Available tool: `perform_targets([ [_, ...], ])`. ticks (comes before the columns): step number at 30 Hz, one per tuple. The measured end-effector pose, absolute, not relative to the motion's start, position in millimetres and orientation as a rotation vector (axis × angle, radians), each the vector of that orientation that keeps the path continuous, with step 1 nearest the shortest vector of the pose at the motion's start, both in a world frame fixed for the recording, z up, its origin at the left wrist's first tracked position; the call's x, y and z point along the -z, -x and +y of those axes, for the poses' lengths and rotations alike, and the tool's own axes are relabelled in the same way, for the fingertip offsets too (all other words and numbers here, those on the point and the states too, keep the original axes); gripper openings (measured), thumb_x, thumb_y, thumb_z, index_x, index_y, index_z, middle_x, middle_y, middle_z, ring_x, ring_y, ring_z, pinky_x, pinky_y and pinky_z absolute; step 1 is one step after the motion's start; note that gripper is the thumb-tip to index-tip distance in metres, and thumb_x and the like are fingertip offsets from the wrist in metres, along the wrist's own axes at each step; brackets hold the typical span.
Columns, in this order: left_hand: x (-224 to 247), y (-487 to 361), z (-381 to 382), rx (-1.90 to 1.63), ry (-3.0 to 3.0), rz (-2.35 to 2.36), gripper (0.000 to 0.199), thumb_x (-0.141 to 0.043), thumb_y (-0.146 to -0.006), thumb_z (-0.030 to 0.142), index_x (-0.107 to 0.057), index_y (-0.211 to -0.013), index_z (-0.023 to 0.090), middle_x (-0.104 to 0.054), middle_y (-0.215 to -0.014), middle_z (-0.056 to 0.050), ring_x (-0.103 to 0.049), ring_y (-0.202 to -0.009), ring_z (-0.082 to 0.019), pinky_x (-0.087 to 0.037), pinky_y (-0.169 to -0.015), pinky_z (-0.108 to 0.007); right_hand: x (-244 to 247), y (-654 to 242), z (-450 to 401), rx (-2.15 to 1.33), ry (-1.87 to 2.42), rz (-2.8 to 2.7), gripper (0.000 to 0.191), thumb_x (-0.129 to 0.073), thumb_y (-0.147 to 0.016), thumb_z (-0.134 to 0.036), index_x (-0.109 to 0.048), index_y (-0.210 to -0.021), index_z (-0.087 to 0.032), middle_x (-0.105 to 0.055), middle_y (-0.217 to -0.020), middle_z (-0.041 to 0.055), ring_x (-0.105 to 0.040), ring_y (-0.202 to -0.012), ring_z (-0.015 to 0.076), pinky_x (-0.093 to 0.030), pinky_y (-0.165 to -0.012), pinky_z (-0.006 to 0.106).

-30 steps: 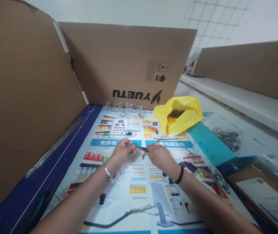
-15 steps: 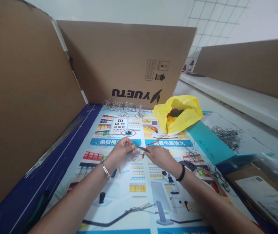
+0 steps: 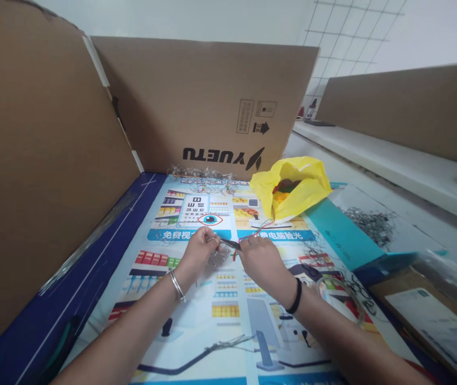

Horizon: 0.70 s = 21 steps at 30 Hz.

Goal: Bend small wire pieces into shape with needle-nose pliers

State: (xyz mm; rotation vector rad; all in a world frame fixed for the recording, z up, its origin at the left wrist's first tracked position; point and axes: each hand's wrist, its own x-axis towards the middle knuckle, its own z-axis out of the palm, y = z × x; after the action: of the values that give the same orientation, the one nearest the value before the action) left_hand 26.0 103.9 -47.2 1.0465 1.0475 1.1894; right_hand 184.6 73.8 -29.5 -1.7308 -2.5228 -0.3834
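My left hand (image 3: 199, 250) is closed in a pinch on thin silvery wire (image 3: 218, 258), whose loose loops hang beside and below the fingertips. Closed around a dark, slim-nosed tool (image 3: 230, 244) is my right hand (image 3: 261, 262). The tool's tip points left and reaches the wire at my left fingertips. Its handle is hidden in my palm, so whether it is pliers or tweezers I cannot tell. Red and green cord (image 3: 261, 229) runs from the yellow bag (image 3: 312, 184) to behind my right hand, and a short red end shows below the tool.
Tangled wire pieces (image 3: 202, 174) lie along the back cardboard panel (image 3: 152, 107). A bundle of straight wires (image 3: 232, 342) is near the front. At right are a wire coil (image 3: 359, 299), black rings (image 3: 367, 305), a teal box (image 3: 344, 235) and a heap of dark small pieces (image 3: 371, 224).
My right hand has turned slightly, back of the hand up, and shows more knuckle over the tool. The left hand keeps its pinch on the wire. The view has shifted a little.
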Motion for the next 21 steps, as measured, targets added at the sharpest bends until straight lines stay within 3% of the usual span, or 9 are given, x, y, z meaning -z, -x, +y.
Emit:
perform_targets([
  [21,53.1,-35.8,100.3,-1.374,-1.087,1.310,0.014,-0.056,-0.066,0.019,-0.043,-0.071,0.020,-0.053,-0.056,0.005,-0.054,-0.052,-0.010,-0.040,-0.053,-0.021,40.2,-170.1,73.0,0.475,1.817,-2.507,0.015,-0.037,-0.084,-0.016,-0.052,-0.086,-0.014,-0.058,-0.076,0.0109,-0.055,-0.068,0.0217,-0.035,-0.060,0.032],
])
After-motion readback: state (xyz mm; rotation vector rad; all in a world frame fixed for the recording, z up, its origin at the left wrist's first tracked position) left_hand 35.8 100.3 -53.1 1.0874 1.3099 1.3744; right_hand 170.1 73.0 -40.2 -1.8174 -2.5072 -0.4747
